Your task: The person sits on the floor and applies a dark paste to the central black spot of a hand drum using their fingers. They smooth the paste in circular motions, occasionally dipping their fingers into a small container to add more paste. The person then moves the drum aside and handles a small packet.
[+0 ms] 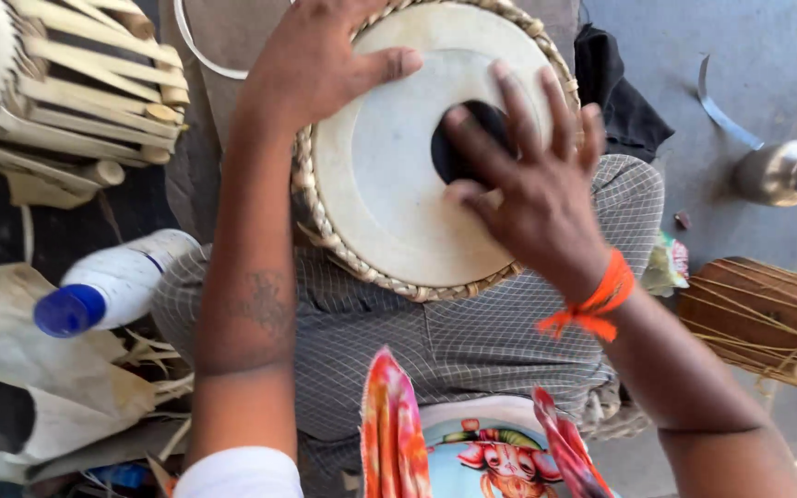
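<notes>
A hand drum [389, 175] with a pale skin, a black round spot in the middle and a braided rim rests on my lap. My left hand [320, 60] lies over its upper left rim, fingers wrapped on the edge and thumb flat on the skin. My right hand [528, 175] is spread flat on the skin, its fingers covering most of the black spot. An orange thread is tied round my right wrist.
Another drum [66, 83] with wooden pegs and lacing stands at the upper left. A white bottle with a blue cap [113, 286] lies by my left forearm. A metal pot [791, 173] and a brown laced drum [767, 318] sit at the right.
</notes>
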